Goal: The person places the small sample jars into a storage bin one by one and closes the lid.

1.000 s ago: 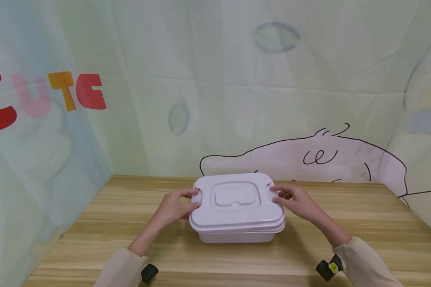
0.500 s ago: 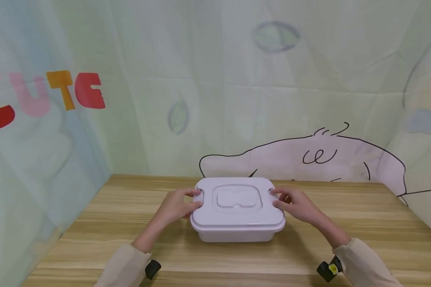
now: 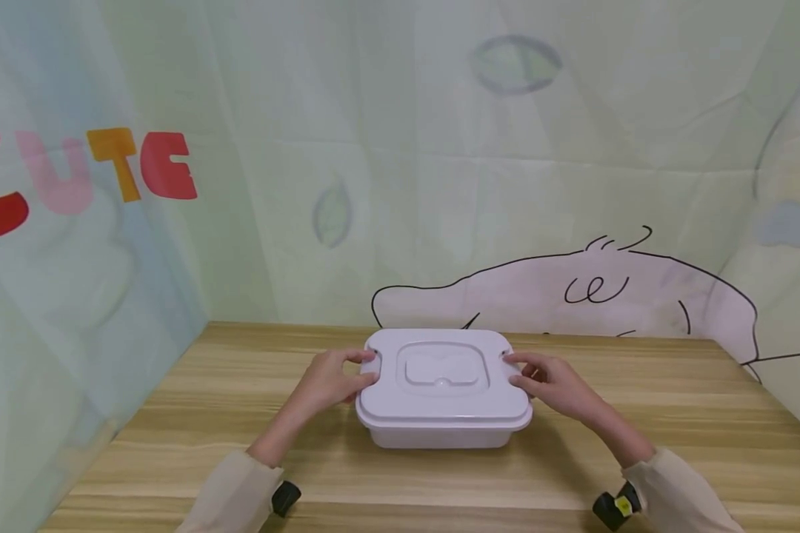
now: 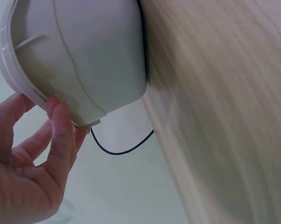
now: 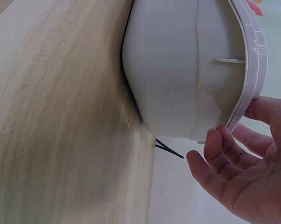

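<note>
A white plastic storage box (image 3: 440, 438) stands on the wooden table, with its white lid (image 3: 445, 406) lying level on top. At the lid's left end, my left hand (image 3: 325, 382) pinches the rim, thumb on top and fingers beneath. The right end is held likewise by my right hand (image 3: 560, 383). Seen from the side in the left wrist view, the box wall (image 4: 103, 56) rises from the table while fingertips touch under the rim. The right wrist view has the rim (image 5: 250, 77) between thumb and curled fingers. What the box contains is hidden.
The wooden table (image 3: 640, 414) reaches back to a printed fabric backdrop (image 3: 413, 185) just behind the box. Large coloured letters (image 3: 167, 166) are on the backdrop's left side. Beside each sleeve a small black device (image 3: 285, 498) shows.
The lid was tilted, its back edge raised, one second ago; it has come down level onto the box. Both hands keep their hold at the ends and have barely shifted.
</note>
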### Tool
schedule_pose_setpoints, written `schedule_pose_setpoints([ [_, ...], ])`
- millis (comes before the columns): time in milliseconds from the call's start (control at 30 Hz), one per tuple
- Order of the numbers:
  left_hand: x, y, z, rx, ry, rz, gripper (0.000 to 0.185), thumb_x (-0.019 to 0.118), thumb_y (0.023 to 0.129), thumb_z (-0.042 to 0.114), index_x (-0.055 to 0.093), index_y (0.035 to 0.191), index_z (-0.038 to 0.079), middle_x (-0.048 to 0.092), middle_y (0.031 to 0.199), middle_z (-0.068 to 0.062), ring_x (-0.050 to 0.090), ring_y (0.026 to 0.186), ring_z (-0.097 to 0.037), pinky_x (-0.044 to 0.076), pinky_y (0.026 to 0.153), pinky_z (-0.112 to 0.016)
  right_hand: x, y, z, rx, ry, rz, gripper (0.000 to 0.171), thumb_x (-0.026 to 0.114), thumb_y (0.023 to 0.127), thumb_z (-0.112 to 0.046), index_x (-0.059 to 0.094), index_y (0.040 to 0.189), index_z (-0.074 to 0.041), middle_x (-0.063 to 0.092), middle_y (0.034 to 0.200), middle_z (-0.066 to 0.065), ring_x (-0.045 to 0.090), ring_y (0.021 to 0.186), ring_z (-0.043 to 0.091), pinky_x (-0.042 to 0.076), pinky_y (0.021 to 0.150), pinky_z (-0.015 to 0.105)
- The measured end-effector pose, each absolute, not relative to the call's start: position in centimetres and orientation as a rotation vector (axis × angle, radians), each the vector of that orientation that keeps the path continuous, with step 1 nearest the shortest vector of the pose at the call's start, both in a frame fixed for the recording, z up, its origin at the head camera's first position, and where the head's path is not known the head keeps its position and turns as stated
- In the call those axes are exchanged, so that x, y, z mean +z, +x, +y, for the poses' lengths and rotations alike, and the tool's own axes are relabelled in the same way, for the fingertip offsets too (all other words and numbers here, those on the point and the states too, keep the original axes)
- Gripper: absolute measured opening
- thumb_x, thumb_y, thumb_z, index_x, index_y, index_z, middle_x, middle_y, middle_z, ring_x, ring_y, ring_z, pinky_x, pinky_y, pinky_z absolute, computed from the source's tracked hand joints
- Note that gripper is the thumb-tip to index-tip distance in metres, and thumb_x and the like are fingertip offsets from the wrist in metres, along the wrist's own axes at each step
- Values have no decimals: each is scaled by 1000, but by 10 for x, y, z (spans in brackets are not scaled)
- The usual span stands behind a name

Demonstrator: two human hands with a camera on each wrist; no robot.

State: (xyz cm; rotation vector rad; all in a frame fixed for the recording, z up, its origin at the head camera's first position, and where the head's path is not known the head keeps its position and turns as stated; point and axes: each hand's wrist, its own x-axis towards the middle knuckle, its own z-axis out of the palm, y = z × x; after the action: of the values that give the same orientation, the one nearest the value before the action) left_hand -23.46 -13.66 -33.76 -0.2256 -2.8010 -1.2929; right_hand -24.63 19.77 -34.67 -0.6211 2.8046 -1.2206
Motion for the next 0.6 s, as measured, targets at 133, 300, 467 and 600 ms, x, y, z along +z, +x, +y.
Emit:
schedule_pose_setpoints([
  [133,-339,-236,-143,-1370,-287,-2804,33,65,83,12,62,115,3,59,116,-17,59,61,-17,50,54,-27,-348,-247,203,-1263,-676,2738,39,58,89,-16,53,122,4,57,84,9,55,71,22,50,60,28],
  [300,-338,-236,-158,-1495,-320,-2803,39,61,88,19,55,124,5,53,124,-19,60,92,-25,53,68,-32,-347,-247,217,-1342,-672,2619,42,53,92,-19,47,128,3,58,96,15,56,76,20,51,72,39],
  [467,-335,-232,-172,-1536,-381,-2776,47,61,88,25,51,128,4,51,128,-17,53,109,-32,51,77,-34,-339,-245,229,-1379,-569,2617,49,53,93,-25,42,132,2,57,110,23,59,85,22,50,78,42],
  [600,-334,-228,-185,-1591,-437,-2720,50,61,87,26,48,130,3,48,131,-17,49,115,-34,49,82,-36,-334,-243,238,-1400,-514,2619,50,52,93,-27,41,133,0,54,117,23,60,93,23,49,80,41],
])
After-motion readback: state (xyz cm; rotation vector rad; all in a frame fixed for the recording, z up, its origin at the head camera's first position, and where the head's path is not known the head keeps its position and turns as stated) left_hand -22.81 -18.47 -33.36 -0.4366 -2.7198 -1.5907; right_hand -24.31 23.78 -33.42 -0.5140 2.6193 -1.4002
